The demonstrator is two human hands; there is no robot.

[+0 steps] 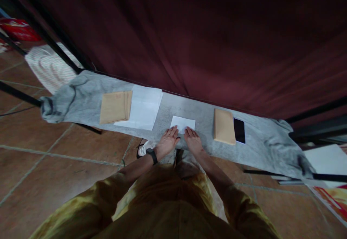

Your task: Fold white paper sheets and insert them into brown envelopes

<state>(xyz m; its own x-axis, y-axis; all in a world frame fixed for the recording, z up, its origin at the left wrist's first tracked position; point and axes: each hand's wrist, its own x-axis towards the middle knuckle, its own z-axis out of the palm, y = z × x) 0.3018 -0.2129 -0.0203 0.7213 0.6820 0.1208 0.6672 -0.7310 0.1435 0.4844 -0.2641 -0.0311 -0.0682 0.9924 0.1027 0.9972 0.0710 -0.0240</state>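
Note:
A small folded white paper [183, 122] lies on the grey cloth-covered table [189, 107], right in front of me. My left hand [168, 141], with a black watch at the wrist, lies flat and open on the paper's near left corner. Beside it, my right hand [193, 139] rests flat with fingers stretched out on the paper's near right edge. Neither hand holds anything.
A stack of brown envelopes [115, 106] and white sheets [143, 107] lie at the left. Another brown envelope stack [223, 126] and a black phone [239, 130] lie at the right. A dark red curtain [203, 40] hangs behind the table. Tiled floor lies below.

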